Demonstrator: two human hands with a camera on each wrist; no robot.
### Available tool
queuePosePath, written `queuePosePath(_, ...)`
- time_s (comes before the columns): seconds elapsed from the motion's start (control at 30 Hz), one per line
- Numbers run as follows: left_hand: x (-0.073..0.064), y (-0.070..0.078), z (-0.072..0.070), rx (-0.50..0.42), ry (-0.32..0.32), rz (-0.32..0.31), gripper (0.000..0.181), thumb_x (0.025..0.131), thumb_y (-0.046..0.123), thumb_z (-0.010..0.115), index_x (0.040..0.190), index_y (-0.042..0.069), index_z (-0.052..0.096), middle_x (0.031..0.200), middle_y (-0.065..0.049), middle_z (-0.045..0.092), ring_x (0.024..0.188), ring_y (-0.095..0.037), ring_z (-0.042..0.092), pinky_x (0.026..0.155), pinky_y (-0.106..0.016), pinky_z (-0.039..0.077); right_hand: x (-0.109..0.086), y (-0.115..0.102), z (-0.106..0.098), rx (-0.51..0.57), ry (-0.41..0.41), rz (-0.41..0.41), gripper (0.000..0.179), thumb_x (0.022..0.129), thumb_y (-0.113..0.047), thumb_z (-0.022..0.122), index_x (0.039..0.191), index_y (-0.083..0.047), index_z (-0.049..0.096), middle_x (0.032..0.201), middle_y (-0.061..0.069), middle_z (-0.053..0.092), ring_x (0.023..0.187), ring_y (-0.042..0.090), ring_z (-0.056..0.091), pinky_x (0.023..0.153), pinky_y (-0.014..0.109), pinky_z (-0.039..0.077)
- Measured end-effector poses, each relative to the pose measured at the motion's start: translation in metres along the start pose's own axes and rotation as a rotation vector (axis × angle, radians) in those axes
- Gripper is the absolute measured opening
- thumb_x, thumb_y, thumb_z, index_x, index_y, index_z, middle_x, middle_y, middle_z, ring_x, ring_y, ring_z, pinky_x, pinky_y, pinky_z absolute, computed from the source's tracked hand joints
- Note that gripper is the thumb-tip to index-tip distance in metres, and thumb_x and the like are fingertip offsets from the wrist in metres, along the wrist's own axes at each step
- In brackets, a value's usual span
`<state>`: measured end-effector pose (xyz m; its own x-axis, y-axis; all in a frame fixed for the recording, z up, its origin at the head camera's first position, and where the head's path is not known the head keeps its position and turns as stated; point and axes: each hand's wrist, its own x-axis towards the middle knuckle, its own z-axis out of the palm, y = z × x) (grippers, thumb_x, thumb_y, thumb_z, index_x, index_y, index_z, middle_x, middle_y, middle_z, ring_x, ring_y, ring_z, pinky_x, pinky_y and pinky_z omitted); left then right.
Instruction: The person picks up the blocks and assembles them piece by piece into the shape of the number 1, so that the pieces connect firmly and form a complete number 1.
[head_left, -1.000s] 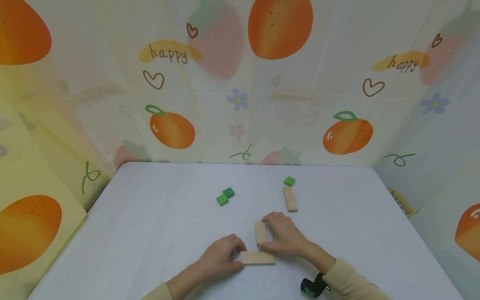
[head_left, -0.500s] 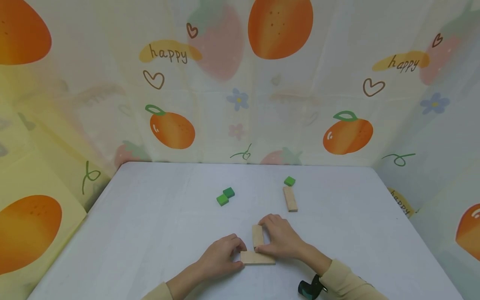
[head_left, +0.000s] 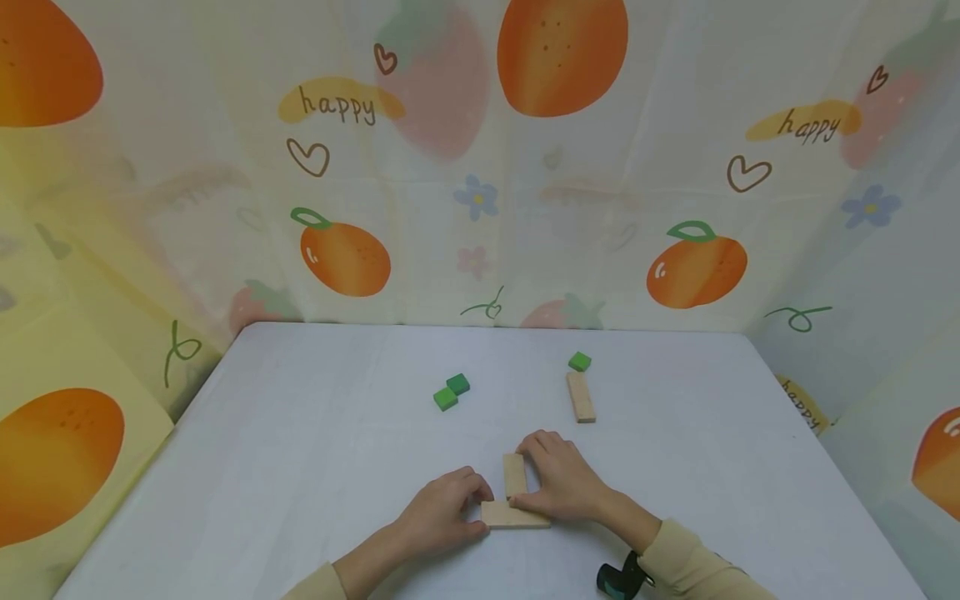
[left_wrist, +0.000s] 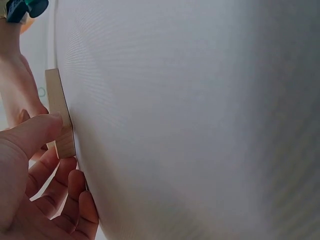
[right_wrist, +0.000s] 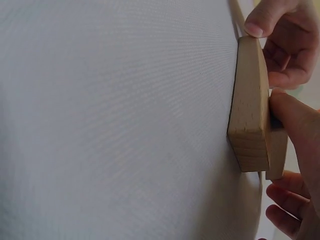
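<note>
In the head view a plain wooden block (head_left: 515, 516) lies crosswise near the front of the table. My left hand (head_left: 444, 512) grips its left end, thumb on the near side and fingers on the far side. Just behind it a second wooden block (head_left: 514, 475) points away from me, its near end meeting the first block's far side. My right hand (head_left: 564, 478) holds this second block by its ends, between thumb and fingers. The right wrist view shows the first block (right_wrist: 248, 90) close up, with the second block (right_wrist: 278, 155) partly hidden behind it.
Two green cubes (head_left: 446, 399) touch at their corners farther back. A third wooden block (head_left: 581, 397) lies back right, with another green cube (head_left: 580, 361) at its far end. A white cloth (head_left: 300, 433) covers the table, and a printed curtain (head_left: 525, 250) stands behind.
My right hand has shifted the second block a little left and toward me along the first block, then almost stopped. The left hand and first block have stayed in place.
</note>
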<state>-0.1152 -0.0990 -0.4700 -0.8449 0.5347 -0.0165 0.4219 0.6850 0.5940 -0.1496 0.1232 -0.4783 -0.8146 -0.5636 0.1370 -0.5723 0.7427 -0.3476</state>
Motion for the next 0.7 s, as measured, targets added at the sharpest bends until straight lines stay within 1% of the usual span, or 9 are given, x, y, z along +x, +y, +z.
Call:
queuePosePath(0.43,0.001,-0.0007,0.0002,-0.008,-0.013,-0.011,0.025,0.072,0.022,0.076,0.093,0.019,0.063,0.079,0.014,0.05,0.069,0.0,0.043,0.061,-0.016,0.039,-0.001,0.0019,-0.0033,0.002,-0.044,-0.009,0.055,0.074,-0.052,0.068,0.112,-0.014,0.056,0.113,0.001,0.052,0.104,0.018,0.048,0.08,0.038,0.04)
queuePosePath(0.7,0.0003,0.0002,-0.0003,0.0,-0.006,0.01,0.026,0.071,0.021,0.077,0.093,0.018,0.063,0.079,0.013,0.05,0.068,0.0,0.042,0.06,-0.016,0.038,-0.0016,0.003,-0.0046,-0.019,-0.028,-0.033,0.044,0.079,-0.042,0.067,0.112,-0.014,0.056,0.113,0.0,0.053,0.104,0.017,0.05,0.079,0.038,0.042)
